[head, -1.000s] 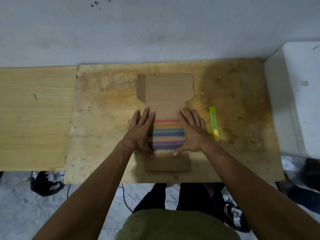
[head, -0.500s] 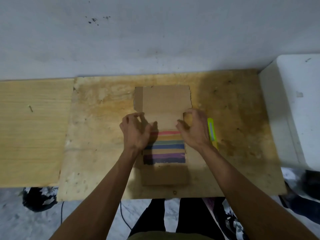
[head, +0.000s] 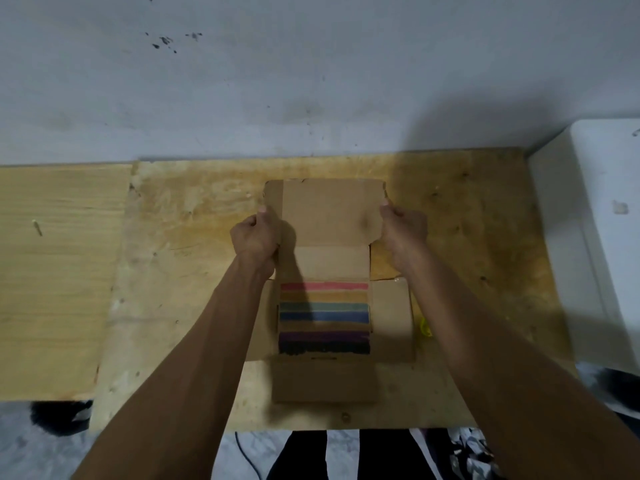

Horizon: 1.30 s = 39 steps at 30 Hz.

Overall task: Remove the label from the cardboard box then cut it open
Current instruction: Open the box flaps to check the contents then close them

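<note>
Cardboard box lies unfolded flat on your plywood board, its striped panel in the middle and its far flap toward the wall. Your left hand has its fingers curled round the flap's left edge, and your right hand grips the right edge the same way. Only a yellow tip of the cutter shows beside the box's right panel, just under your right forearm
</note>
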{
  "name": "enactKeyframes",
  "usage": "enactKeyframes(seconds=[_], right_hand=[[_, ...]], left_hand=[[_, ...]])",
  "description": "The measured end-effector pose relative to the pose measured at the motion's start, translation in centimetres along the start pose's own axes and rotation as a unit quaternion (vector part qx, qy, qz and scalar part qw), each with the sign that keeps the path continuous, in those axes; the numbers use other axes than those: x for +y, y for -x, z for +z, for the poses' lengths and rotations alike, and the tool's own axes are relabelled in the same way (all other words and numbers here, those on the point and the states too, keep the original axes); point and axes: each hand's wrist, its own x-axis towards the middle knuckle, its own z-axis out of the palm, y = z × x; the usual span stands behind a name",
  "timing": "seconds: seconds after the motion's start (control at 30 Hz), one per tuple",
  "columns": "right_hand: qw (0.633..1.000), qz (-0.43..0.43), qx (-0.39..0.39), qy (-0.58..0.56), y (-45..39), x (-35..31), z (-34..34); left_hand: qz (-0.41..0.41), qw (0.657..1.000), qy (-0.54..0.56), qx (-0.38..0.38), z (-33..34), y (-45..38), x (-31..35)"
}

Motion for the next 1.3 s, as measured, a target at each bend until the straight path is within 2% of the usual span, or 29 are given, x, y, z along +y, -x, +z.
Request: enactKeyframes(seconds=[0.17, 0.4, 0.6, 0.73, 0.93, 1.0, 1.13, 1.2, 1.3], right_hand=[[0.988, 0.106, -0.094, -0.059, 0.5, -1.0, -1.6], [0.968, 0.105, -0.183, -0.136, 2.2, -1.3, -3.7], [0.965, 0.086, -0.198, -0.152, 4.9, -1.5, -4.7], [0.974, 0.069, -0.17, -0.133, 6.5, -0.8, -5.2], [0.948, 0.111, -0.196, -0.226, 8.3, 0.8, -6.6], [0.954, 0.091, -0.209, -0.194, 8.9, 1.3, -7.3], [0.965, 0.057, -0.251, -0.043, 10.2, 3.1, -8.3], [0.968, 0.008, -0.251, 0.0, 10.4, 4.8, -8.2], [0.955, -0.14, -0.236, 0.11, 11.3, 7.1, -7.8]], left_hand=[[-0.072, 0.994, 0.051, -0.07, -1.8, 0.8, 1.3], [-0.107, 0.98, 0.061, -0.158, -4.5, 1.8, 2.3], [-0.091, 0.968, 0.088, -0.215, -5.9, 3.5, 2.6], [-0.084, 0.96, 0.108, -0.245, -6.7, 4.8, 2.4], [-0.096, 0.947, 0.095, -0.29, -8.4, 5.5, 1.0], [-0.109, 0.94, 0.091, -0.311, -9.2, 5.5, 0.5], [-0.103, 0.935, 0.026, -0.338, -10.1, 6.9, -1.0], [-0.056, 0.938, -0.007, -0.341, -10.2, 7.8, -2.1], [0.076, 0.934, -0.127, -0.324, -10.2, 8.7, -4.1]])
